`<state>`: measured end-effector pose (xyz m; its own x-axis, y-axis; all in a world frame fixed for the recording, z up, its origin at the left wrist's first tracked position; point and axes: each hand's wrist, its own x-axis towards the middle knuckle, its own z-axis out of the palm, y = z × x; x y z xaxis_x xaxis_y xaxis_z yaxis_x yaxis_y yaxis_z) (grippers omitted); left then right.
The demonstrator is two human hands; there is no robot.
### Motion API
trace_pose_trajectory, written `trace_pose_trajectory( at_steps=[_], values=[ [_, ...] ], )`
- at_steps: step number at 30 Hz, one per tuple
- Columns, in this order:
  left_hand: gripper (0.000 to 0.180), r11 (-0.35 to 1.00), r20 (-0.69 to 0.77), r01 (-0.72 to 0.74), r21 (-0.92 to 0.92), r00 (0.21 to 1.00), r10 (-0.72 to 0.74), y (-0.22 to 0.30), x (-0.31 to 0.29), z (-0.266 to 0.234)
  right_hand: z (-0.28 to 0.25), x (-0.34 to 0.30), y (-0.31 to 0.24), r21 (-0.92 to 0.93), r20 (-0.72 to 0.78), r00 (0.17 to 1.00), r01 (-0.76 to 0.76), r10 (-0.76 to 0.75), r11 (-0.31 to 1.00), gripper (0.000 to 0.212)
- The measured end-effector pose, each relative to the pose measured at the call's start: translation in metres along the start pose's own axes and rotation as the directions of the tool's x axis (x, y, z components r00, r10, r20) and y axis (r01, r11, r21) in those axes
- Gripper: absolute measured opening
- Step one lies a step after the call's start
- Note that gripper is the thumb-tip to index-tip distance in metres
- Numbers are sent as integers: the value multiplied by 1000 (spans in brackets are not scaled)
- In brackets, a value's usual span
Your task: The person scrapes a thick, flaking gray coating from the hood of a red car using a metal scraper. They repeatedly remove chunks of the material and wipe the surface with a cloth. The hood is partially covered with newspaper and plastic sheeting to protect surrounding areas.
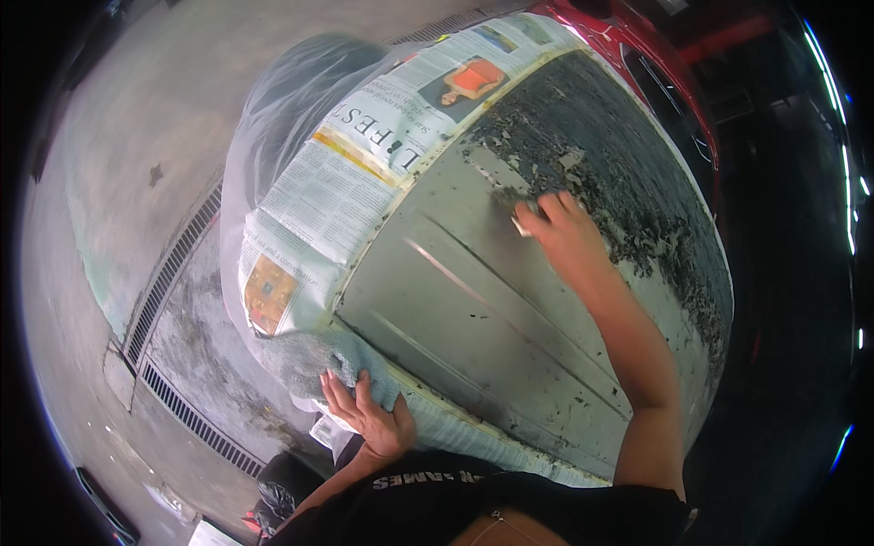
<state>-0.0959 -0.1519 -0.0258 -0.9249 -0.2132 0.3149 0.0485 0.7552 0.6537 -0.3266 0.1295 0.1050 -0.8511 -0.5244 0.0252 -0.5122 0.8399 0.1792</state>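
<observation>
A car panel, probably the roof, lies in front of me: its near part is bare grey metal with long grooves. Over the far and right part spreads a dark, cracked, flaking coating. At the border between the two, my right hand presses down, its fingers closed round a small pale tool mostly hidden by them. Dark flakes lie beside it. My left hand rests with fingers spread on a grey towel draped over the near left corner.
Newspaper sheets, held by yellowish tape, cover the panel's left and near edges. Clear plastic sheeting hangs beyond them. Drain grates cross the concrete floor. A black bag sits at lower left, and a red car stands beyond.
</observation>
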Motion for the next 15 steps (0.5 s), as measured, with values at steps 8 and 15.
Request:
trace_pose_trajectory(
  at_steps=[8, 15],
  values=[
    [70, 1000, 17, -1, -3, 1000, 1, 0, -4, -2, 22, 29, 8, -61, -96, 989, -119, 113, 991, 46],
    [72, 1000, 46, 9, -3, 999, -9, 1, -1, -3, 1, -8, -19, -120, -46, 984, -177, 173, 977, 48]
  ],
)
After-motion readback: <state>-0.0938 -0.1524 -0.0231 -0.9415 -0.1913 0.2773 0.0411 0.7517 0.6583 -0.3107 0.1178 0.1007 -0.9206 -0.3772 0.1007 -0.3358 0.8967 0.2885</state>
